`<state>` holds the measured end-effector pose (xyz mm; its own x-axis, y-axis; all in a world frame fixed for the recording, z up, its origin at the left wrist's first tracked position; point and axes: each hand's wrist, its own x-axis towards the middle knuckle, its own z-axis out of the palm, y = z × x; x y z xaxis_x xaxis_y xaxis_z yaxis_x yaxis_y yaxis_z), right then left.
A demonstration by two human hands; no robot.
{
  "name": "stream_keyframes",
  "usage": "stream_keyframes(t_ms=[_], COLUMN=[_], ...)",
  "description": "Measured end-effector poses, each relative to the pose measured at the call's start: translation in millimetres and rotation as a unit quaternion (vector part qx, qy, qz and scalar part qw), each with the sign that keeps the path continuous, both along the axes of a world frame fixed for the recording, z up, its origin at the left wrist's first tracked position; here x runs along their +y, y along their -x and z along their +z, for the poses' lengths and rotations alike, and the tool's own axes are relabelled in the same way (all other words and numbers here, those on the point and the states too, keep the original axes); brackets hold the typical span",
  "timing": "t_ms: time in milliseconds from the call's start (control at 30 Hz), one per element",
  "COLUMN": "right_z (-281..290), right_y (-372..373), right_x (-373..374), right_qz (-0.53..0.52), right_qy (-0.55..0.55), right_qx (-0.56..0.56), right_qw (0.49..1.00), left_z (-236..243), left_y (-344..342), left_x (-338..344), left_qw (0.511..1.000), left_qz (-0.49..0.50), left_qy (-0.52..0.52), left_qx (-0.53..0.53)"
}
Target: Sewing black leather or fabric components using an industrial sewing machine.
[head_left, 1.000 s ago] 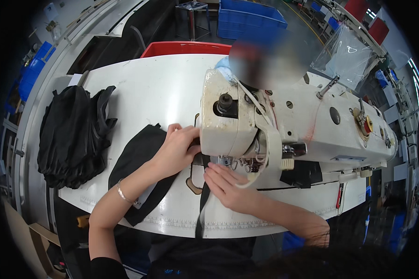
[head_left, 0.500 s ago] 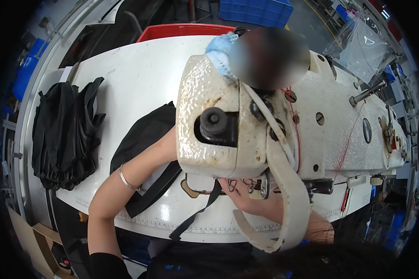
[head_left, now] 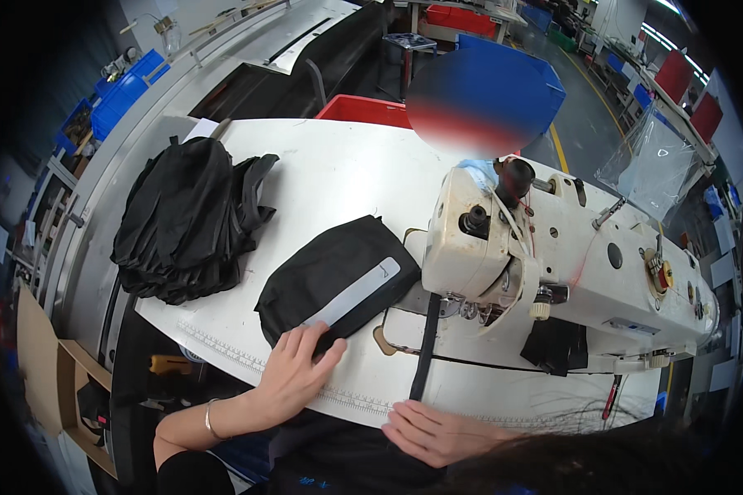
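Note:
My left hand (head_left: 293, 375), with a bangle at its wrist, rests on the near edge of a black fabric piece (head_left: 326, 268). Its thumb stands apart from the bent fingers, whose tips touch a pale grey strip (head_left: 359, 290) on the fabric. A narrow black strap (head_left: 426, 355) runs from below the head of the white sewing machine (head_left: 466, 235) to the table's near edge. There my right hand (head_left: 437, 433) has its fingers closed at the strap's end; the thumb is hidden. The fabric piece lies just left of the machine head.
A heap of black fabric pieces (head_left: 177, 223) lies on the left of the white table (head_left: 314, 165). Dark cloth (head_left: 557, 342) sits under the machine arm, and a red-handled tool (head_left: 611, 398) lies at right. A red bin (head_left: 359, 110) stands behind; a cardboard box (head_left: 45, 330) is at lower left.
My view has drawn back from the machine. My left hand has come from behind the machine head to the fabric's near edge; my right hand has moved from beneath the head toward me.

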<state>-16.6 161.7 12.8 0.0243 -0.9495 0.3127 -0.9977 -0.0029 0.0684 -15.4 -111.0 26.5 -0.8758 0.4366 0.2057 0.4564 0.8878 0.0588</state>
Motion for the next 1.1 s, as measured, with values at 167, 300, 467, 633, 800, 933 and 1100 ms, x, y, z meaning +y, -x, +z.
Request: stream_keyframes(t_ms=[167,300,467,633,800,933,1100], right_z=[13,14,1,-2,-11,-18,-22], right_y=[-9,32,65,67,74,78,84], right_x=[-25,-40,-70,-77,-76,-76,-77], right_qz=[0.076,-0.116,-0.256,-0.321,-0.302,-0.273,-0.224], right_qy=[0.122,0.262,0.314,0.301,0.243,0.237,0.225], right_qx=[-0.131,-0.117,-0.233,-0.229,-0.214,-0.191,-0.112], right_qw=[0.981,0.951,0.884,0.868,0.897,0.913,0.942], left_z=[45,98,104,84,68,54,32], left_y=[25,55,44,45,51,38,45], left_x=[-21,-11,4,-6,-15,-3,-9], left_qw=[0.976,0.969,0.981,0.97,0.901,0.948,0.929], left_qz=[-0.004,-0.025,-0.004,-0.024,0.034,-0.016,-0.005], left_qy=[-0.214,-0.224,-0.162,-0.205,-0.298,-0.219,-0.25], left_qx=[-0.028,-0.106,-0.103,-0.125,-0.313,-0.23,-0.273])
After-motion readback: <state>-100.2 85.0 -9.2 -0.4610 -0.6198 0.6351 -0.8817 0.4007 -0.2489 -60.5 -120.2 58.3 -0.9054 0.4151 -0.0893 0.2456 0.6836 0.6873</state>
